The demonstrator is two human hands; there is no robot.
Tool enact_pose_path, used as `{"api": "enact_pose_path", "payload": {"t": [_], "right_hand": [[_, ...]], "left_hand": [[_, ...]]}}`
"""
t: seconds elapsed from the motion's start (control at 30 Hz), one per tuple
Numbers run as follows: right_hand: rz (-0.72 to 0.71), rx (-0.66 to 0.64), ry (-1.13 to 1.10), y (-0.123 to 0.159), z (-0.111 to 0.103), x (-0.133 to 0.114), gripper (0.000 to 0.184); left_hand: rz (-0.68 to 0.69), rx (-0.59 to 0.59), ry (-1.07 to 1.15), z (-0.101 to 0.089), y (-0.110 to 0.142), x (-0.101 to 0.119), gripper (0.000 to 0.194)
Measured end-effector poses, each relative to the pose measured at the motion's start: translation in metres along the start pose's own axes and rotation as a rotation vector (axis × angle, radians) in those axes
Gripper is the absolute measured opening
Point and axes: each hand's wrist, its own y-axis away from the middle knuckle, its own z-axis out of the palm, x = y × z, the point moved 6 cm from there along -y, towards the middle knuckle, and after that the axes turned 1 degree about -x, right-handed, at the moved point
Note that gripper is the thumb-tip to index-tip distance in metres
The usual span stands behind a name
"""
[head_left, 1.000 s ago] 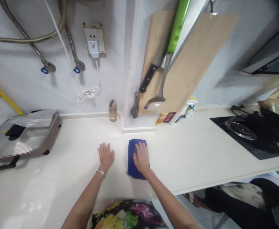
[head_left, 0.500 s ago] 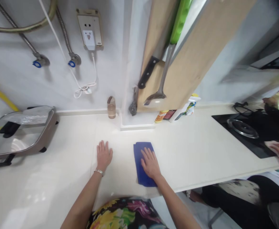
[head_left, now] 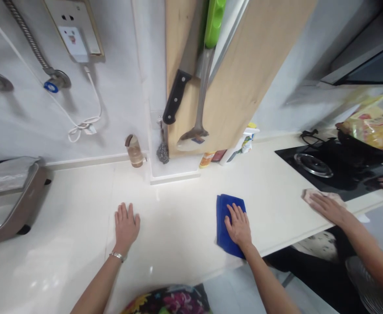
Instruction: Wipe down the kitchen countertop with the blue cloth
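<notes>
My left hand (head_left: 126, 226) lies flat on the white countertop (head_left: 178, 222), fingers stretched out, with nothing under it that I can see. A folded blue cloth (head_left: 223, 239) rests on the counter to the right. Across it my right hand (head_left: 238, 223) is spread flat, palm down, pressing on the cloth without gripping it. Part of the cloth is hidden under that palm.
At right a co-worker's hand (head_left: 329, 208) holds a pale cloth (head_left: 309, 195) by the black cooktop (head_left: 286, 161). A wok (head_left: 358, 141) sits there. Bottles (head_left: 206, 160) stand below the hanging cutting board (head_left: 260, 65). An electric pan (head_left: 18, 209) is at left.
My right hand and the blue cloth have slid right, farther from my left hand. The view has shifted right. The co-worker's hand with the pale cloth has come left to the cooktop's near edge.
</notes>
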Motion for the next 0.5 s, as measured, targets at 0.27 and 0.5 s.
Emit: {"api": "enact_pose_path", "payload": {"t": [0.27, 0.5], "right_hand": [[0.169, -0.01, 0.095, -0.064, 0.019, 0.04, 0.062], [0.256, -0.015, 0.134, -0.126, 0.039, 0.045, 0.062]], "left_hand": [[0.009, -0.032, -0.023, 0.002, -0.004, -0.001, 0.06], [0.018, -0.029, -0.064, 0.004, -0.005, 0.0, 0.061]]}}
